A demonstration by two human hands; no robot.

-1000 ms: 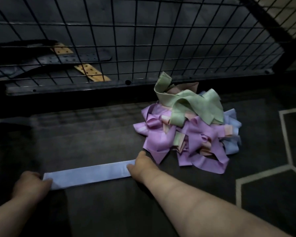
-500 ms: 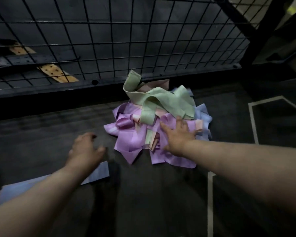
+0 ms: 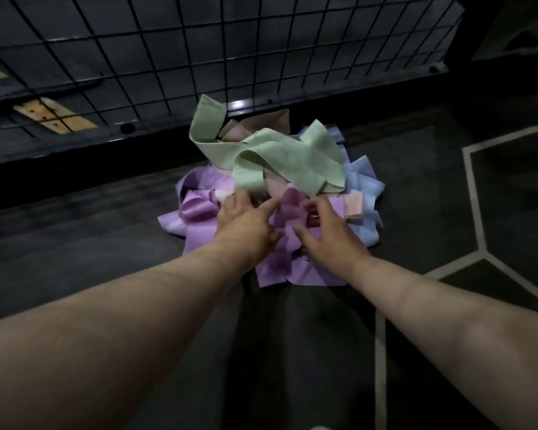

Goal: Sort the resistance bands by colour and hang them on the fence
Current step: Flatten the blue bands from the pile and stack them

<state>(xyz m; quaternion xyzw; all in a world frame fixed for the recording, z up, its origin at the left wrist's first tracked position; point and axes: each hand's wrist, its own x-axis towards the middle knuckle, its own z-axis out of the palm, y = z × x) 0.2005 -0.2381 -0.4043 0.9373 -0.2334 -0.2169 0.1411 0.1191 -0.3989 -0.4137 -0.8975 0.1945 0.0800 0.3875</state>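
One wire fence (image 3: 199, 57) spans the background. Just before its base lies a tangled heap of resistance bands (image 3: 292, 162). The left hand (image 3: 246, 221) and right hand (image 3: 333, 240) rest on the purple bands (image 3: 199, 234) on the heap's side away from the fence, fingers spread and loosely extended.

Pile of bands (image 3: 277, 159) on floor (image 3: 106, 231), just before foot of fence (image 3: 199, 57). My left hand (image 3: 246, 221) on pile's near left part, my right hand (image 3: 330, 234) on near right, close together. Plank (image 3: 55, 117) behind fence, far left. Lines (image 3: 475, 206) on floor right of pile.
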